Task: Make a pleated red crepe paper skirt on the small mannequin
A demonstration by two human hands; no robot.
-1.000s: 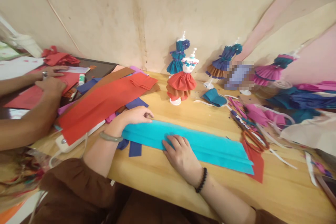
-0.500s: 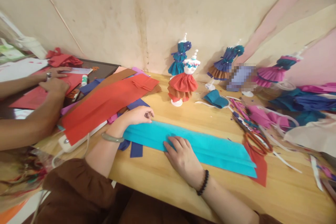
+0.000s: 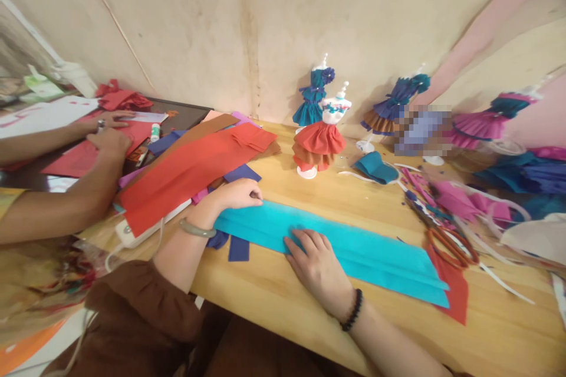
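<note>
A folded turquoise strip (image 3: 384,253) of fabric or paper stretches across the wooden table. My left hand (image 3: 241,193) is at its upper left edge with fingers curled together, the fingertips meeting the edge of the strip. Flat on the strip's middle lies my right hand (image 3: 316,268), fingers stretched out and slightly apart. Under the strip's right end a red piece (image 3: 457,297) sticks out. Dark blue pieces (image 3: 239,248) show below its left end.
Small dress forms, one in a red skirt (image 3: 321,138), stand by the wall. Orange-handled scissors (image 3: 455,250) lie right among scraps. At left, red sheets (image 3: 177,179) rest over a white power strip (image 3: 132,234); beyond, another person's hands (image 3: 112,138) work on red material.
The view has turned slightly left, so everything sits a little farther right. My left fingers have curled closer onto the strip's edge. My right hand stays flat on the strip.
</note>
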